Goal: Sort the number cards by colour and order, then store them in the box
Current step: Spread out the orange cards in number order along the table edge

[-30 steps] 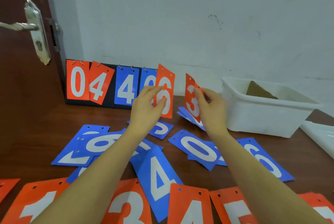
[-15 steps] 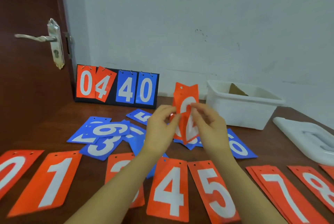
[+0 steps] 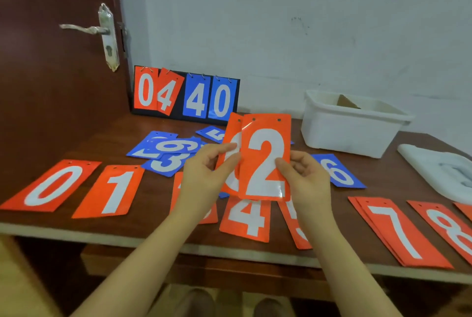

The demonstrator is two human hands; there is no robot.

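Two red cards are held upright above the table's middle. My right hand (image 3: 305, 178) pinches the front red card 2 (image 3: 265, 158); my left hand (image 3: 204, 173) grips a second red card (image 3: 231, 135) behind it, its number mostly hidden. Red cards lie in a row along the front edge: 0 (image 3: 51, 185), 1 (image 3: 113, 190), 4 (image 3: 246, 218), 7 (image 3: 398, 231), 8 (image 3: 452, 229); two more are partly hidden by my arms. Blue cards (image 3: 167, 149) lie scattered behind, and a blue 6 (image 3: 337, 169) lies to the right. The white box (image 3: 350, 125) stands at the back right.
A black flip scoreboard (image 3: 185, 93) showing 04 and 40 leans against the wall. A white lid (image 3: 444, 171) lies at the right edge. A dark door with a metal handle (image 3: 102, 31) stands at the left. The wooden table (image 3: 150, 233) ends at its pale front edge.
I brought the two red cards down and toward me from near the scoreboard and turned them face-on, so the 2 now shows in front. The view has tilted down to the front row.
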